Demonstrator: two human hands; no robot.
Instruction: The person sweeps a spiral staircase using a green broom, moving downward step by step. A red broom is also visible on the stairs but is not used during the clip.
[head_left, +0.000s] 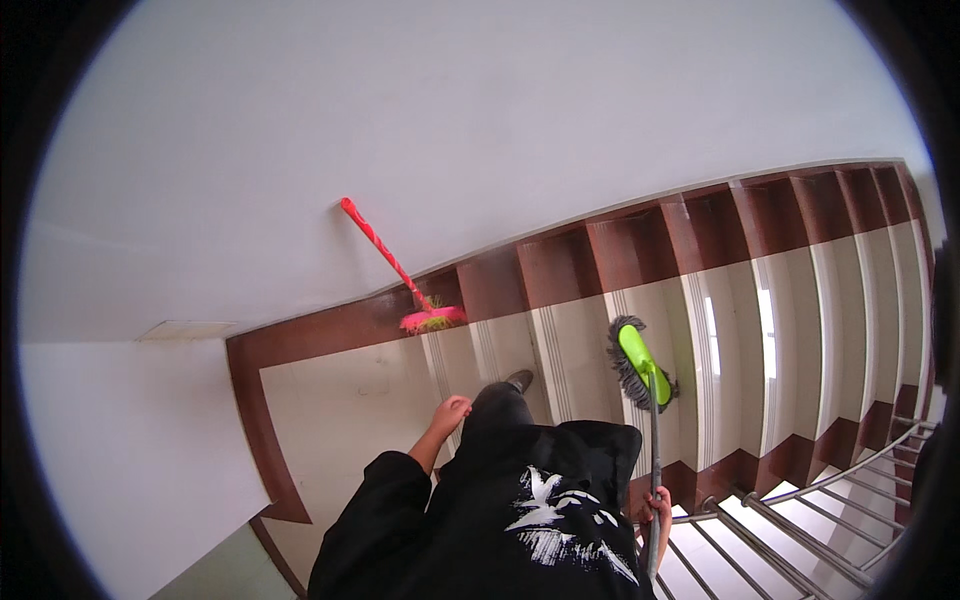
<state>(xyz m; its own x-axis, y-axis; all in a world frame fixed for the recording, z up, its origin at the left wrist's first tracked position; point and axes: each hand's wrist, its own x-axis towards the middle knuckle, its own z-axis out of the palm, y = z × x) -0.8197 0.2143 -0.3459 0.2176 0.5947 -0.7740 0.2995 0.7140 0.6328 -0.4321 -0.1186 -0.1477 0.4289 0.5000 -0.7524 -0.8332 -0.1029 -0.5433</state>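
My right hand (657, 506) is wrapped around the grey pole of a mop (637, 360). Its lime-green head with grey, shaggy fringe is over the pale stair steps (592, 367). My left hand (452, 412) hangs by my left thigh, loosely curled, with nothing visible in it. Beyond that hand, a broom (386, 259) with a red patterned handle leans on the white wall. Its pink head and yellow-green bristles rest on the dark red border near the top of the picture's stairs. One grey shoe (520, 380) is on a step.
Stairs with grooved nosings and dark red borders (559, 259) run off to the right. A stainless steel railing (787, 517) lines the near side, close to my right hand. To the left lies a pale tiled landing (337, 405) beside the white wall (487, 112).
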